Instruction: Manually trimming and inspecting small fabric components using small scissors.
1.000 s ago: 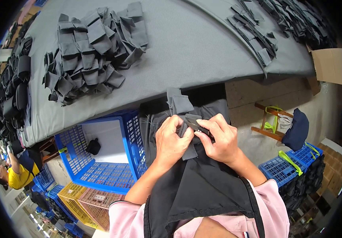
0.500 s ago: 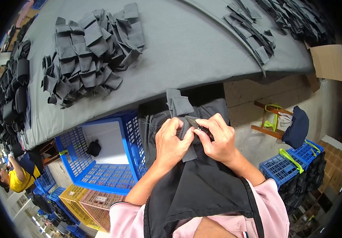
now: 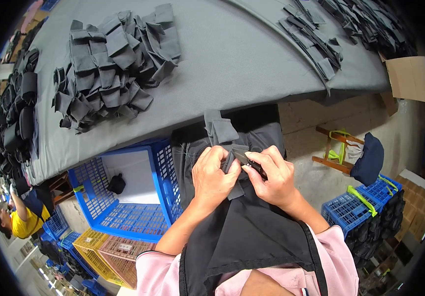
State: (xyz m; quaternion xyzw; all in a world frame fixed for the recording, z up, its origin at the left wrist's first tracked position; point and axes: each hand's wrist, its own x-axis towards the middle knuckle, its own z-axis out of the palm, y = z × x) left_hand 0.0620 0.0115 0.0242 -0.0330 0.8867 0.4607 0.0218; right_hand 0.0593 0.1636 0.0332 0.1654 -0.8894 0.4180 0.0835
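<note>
Little has moved: both hands, left [image 3: 213, 175] and right [image 3: 272, 178], still pinch the grey fabric piece [image 3: 233, 165] near the surface [image 3: 232, 64].

My left hand [image 3: 216, 175] and right hand [image 3: 271, 177] are meeting over my lap, pinching a fabric strip [image 3: 233, 163] between them, with my apron [image 3: 252, 237] spreading below the grip toward me. Beyond the grip the table [image 3: 232, 64] is stretching away, carrying a heap of folded pieces [image 3: 113, 64] to the far left and a row of strips [image 3: 311, 39] to the far right. A crate [image 3: 128, 192] is sitting just left of my left hand with a small object [image 3: 116, 183] inside, while a stool [image 3: 340, 153] is standing to the right.
</note>
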